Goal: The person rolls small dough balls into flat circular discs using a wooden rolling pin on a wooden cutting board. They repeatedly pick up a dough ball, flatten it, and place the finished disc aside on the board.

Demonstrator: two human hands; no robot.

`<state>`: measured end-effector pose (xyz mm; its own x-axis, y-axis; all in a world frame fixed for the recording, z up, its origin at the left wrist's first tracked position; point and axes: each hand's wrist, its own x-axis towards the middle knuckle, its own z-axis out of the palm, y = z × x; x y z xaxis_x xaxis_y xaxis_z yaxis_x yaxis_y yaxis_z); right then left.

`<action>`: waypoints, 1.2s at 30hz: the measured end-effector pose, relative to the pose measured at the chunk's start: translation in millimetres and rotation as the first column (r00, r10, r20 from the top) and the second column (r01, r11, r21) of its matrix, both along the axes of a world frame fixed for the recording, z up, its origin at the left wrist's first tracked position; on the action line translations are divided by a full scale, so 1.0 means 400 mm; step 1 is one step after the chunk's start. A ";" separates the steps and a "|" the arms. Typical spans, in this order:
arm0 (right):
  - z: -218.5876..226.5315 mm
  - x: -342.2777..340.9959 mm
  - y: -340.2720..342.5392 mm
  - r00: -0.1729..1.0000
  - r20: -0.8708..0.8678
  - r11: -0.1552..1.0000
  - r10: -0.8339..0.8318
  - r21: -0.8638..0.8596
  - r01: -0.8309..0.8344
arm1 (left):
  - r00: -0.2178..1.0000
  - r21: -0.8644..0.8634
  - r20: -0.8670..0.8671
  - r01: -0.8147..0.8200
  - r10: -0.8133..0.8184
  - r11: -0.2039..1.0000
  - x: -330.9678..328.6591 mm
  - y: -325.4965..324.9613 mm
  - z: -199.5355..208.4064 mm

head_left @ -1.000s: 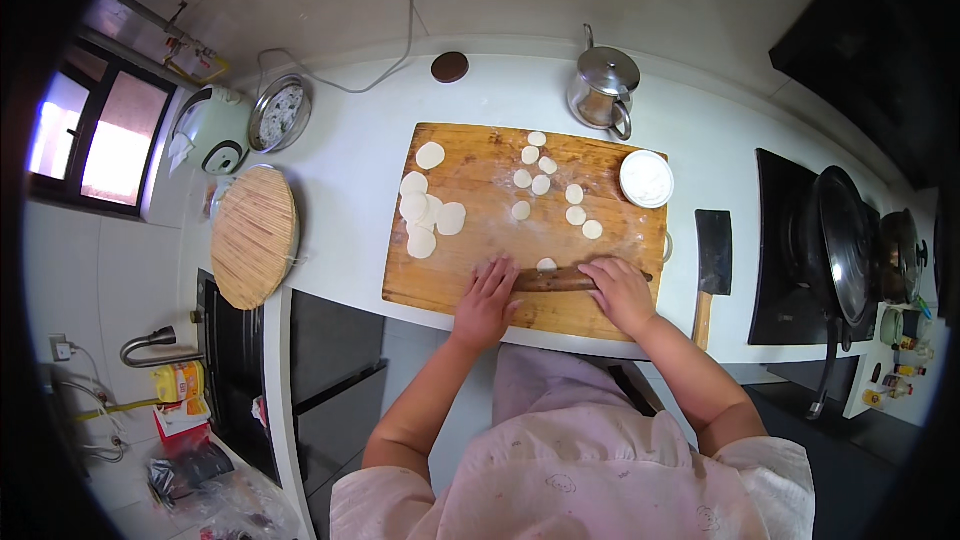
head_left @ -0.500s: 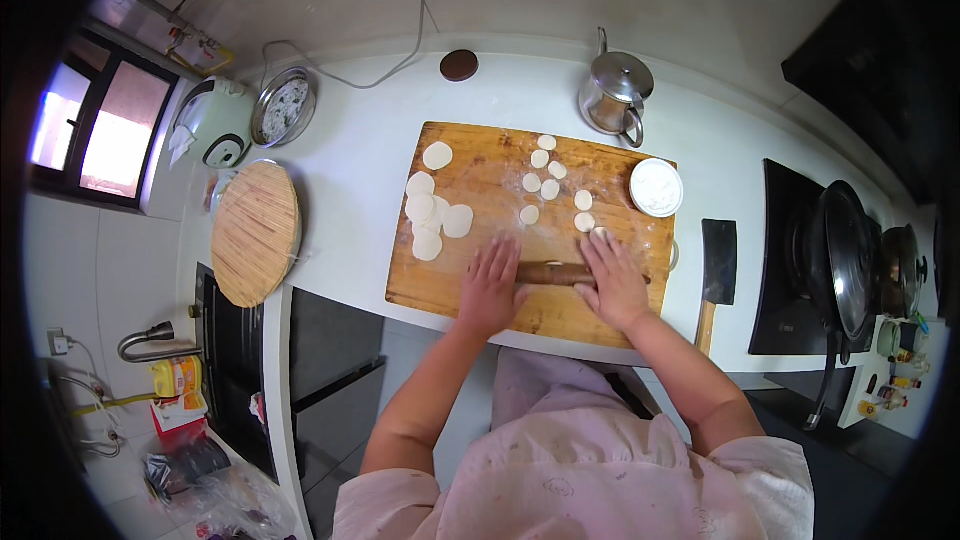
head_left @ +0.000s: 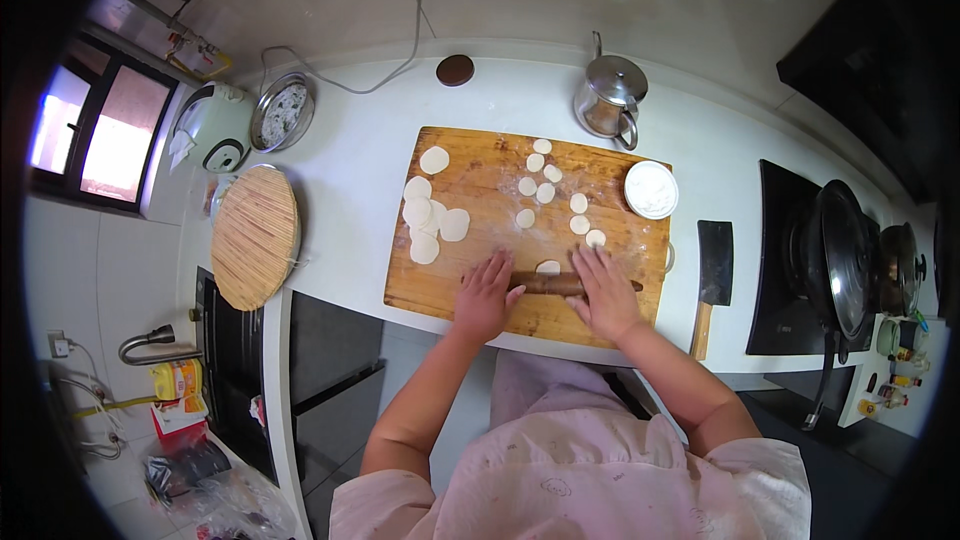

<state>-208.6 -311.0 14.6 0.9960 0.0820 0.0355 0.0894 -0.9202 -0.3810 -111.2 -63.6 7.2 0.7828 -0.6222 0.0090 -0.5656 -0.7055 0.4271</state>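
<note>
A brown wooden rolling pin [head_left: 545,283] lies crosswise near the front of a floured wooden board [head_left: 480,232]. My left hand [head_left: 485,298] rests on its left part and my right hand [head_left: 606,298] on its right part. Both palms press down from above, with the fingers stretched forward rather than wrapped round it. Just beyond the pin, between my hands, a small dough round [head_left: 547,267] shows; the pin may cover part of it. Wider, flat dough wrappers [head_left: 454,225] overlap at the board's left. Several smaller dough discs [head_left: 545,193] are scattered over its middle and right.
A bowl of white flour [head_left: 652,189] sits on the board's right corner. Right of the board lies a cleaver [head_left: 714,265], then a stove with a lidded pan [head_left: 845,255]. Behind stands a metal kettle [head_left: 612,95]. At left are a round slatted tray [head_left: 255,237] and a bowl of filling [head_left: 284,114].
Both hands and the rolling pin have come slightly nearer to me. More of the dough round beyond the pin now shows.
</note>
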 end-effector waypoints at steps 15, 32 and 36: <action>0.002 -0.091 0.024 0.998 0.060 0.989 -0.006 0.145 -0.003 | 0.917 -0.164 -0.351 -0.260 0.191 0.952 0.037 -0.165 -0.007; 0.018 -0.118 -0.011 0.956 0.145 0.956 0.256 0.109 -0.273 | 0.942 0.254 -0.053 0.334 -0.331 0.908 0.036 0.105 -0.014; 0.020 -0.117 -0.002 0.948 0.147 0.947 0.281 0.115 -0.299 | 0.859 0.156 -0.114 0.511 -0.499 0.845 0.012 0.068 -0.029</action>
